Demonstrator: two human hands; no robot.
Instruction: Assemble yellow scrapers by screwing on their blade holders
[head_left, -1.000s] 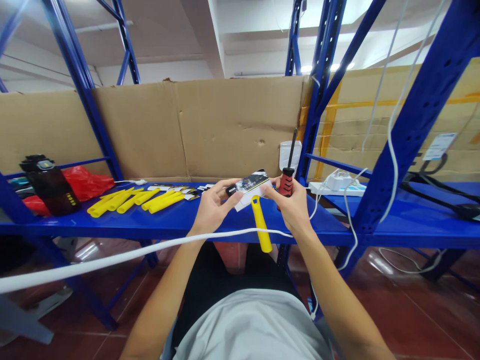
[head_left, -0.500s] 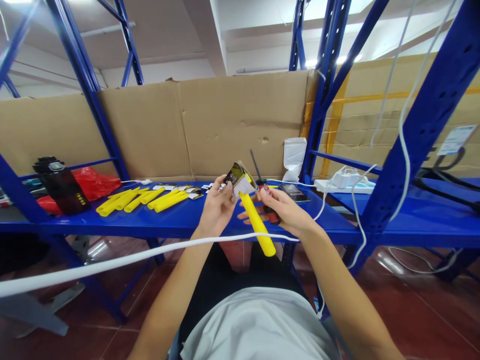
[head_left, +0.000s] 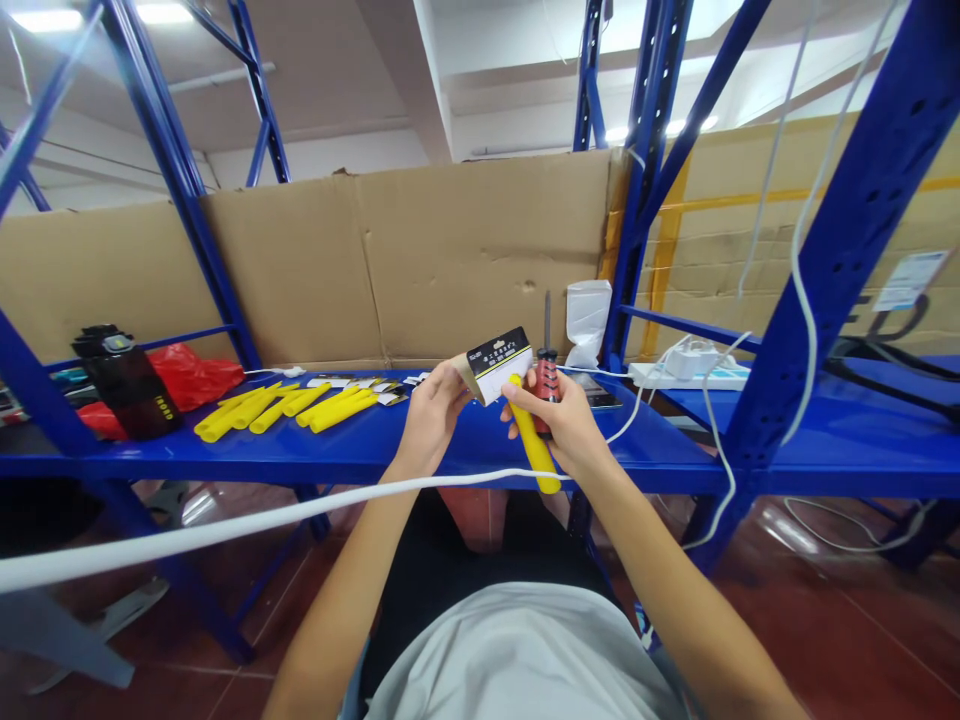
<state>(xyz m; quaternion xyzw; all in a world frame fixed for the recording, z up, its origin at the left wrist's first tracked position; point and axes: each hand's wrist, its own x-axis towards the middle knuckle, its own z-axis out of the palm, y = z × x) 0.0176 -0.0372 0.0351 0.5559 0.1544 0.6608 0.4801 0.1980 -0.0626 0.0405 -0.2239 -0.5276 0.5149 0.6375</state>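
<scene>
My left hand (head_left: 433,412) is closed on the left edge of a black-and-white printed card (head_left: 504,352), which is bent at its left side. My right hand (head_left: 568,412) pinches a yellow tube (head_left: 541,455) between thumb and fingers, just below the card's lower edge. That same hand also holds a screwdriver (head_left: 547,378) with a red-and-black handle, its shaft pointing up. The tube's upper end meets the card; whether they are joined cannot be made out. Several more yellow tubes (head_left: 341,408) with cards at their far ends lie on the blue table (head_left: 390,445) to the left.
A black bottle (head_left: 131,385) and a red plastic bag (head_left: 187,375) are at the left. A phone (head_left: 600,392), a white pouch (head_left: 588,315) and a power strip (head_left: 705,376) lie toward the right. A white cable (head_left: 300,505) crosses in front of my forearms.
My right hand has moved in to grip the yellow tube, which was hanging below the card. The screwdriver has swung upright, and the card has turned its printed face toward me.
</scene>
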